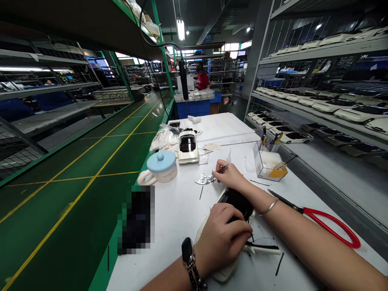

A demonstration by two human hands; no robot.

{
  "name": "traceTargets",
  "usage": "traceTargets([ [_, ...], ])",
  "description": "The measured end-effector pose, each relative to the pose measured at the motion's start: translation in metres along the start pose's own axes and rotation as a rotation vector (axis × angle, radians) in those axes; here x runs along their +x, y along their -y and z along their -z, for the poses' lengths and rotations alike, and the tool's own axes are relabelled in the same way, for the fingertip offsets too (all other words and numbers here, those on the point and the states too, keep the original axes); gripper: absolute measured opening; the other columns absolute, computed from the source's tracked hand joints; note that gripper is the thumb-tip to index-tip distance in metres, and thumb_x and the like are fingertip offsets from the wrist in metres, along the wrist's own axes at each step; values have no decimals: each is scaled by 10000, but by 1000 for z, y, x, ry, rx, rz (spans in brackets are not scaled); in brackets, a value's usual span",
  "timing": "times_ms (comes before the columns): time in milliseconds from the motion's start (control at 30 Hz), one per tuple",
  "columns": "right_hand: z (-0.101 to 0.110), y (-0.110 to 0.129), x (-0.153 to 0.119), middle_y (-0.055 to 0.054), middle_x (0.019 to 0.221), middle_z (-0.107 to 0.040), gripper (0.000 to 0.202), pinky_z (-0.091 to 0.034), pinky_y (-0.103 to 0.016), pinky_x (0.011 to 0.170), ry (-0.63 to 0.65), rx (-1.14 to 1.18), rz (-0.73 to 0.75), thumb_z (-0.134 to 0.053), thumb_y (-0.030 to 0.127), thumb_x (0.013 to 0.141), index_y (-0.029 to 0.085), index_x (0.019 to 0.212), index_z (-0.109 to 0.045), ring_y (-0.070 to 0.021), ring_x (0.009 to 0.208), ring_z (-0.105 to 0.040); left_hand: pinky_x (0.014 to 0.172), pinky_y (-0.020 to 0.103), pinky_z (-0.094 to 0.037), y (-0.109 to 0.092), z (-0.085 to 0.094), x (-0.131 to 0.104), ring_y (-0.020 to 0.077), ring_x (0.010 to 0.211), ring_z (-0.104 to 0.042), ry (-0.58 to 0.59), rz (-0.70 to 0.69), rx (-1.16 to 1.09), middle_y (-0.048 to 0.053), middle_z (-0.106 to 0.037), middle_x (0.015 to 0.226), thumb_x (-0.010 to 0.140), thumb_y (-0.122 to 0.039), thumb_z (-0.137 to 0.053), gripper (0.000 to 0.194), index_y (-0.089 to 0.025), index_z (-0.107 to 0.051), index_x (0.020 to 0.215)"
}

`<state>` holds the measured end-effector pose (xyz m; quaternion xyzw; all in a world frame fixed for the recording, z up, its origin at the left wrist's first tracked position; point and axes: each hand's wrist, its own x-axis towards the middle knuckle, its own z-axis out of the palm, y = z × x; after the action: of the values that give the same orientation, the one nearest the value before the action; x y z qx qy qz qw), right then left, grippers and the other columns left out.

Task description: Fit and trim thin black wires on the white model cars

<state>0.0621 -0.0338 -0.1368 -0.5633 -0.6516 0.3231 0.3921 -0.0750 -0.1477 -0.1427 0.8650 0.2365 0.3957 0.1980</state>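
A white model car (224, 275) with a black roof lies under my left hand (222, 236), which is closed over its body. The fingertips meet near a thin black strip at the car's side, and the hand hides much of the car. A white panel with a black edge (263, 247) juts out from that side. Beyond the car, my right hand (228, 174) is closed on slim dark tweezers (223, 168), seen only in part. Their tip end is over a crumpled piece of silver foil (205, 178). Short black strips (201, 192) lie around the foil.
Red-handled scissors (332, 226) lie at right, below a clear box (269, 165) of tools. A lidded mug (162, 167), another white car (188, 147) and plastic bags (163, 137) stand at left. A green conveyor (91, 178) runs alongside; shelves of model cars (333, 107) flank the right.
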Motion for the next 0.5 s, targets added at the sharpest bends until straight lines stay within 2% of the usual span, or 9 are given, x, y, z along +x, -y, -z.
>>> traceTargets([
  [500,1,3,0,61,465,-532,115,-357,-238,508,13,-25,-29,-531,194,673,220,655,-421,-127,480,-517,809,339,-448,-1,0,0,172,886,-554,-5,-4,6,42,-636,851,844,-176,-558,115,-205,-665,811],
])
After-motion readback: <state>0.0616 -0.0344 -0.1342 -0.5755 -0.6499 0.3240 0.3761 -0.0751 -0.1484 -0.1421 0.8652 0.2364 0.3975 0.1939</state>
